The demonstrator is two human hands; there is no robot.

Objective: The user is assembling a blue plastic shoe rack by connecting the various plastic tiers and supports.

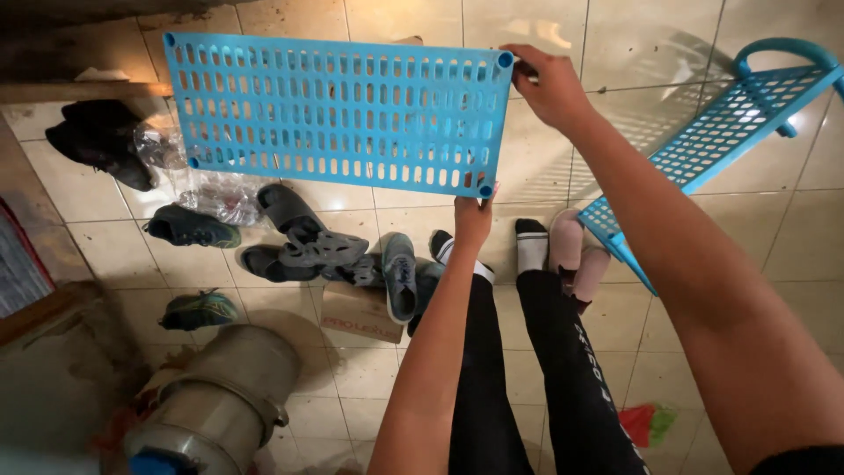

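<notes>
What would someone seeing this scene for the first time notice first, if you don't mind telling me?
A bright blue slotted plastic shelf panel fills the upper middle, gripped at its right edge by the left hand at the lower corner and the right hand at the upper corner. A second blue panel leans at the right. Beneath, shoes lie scattered on the tiled floor, with a metal pot at lower left.

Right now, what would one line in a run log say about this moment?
left hand: grips blue slotted panel at near corner | right hand: grips far corner | panel: held above shoes | second blue panel: to the right
</notes>
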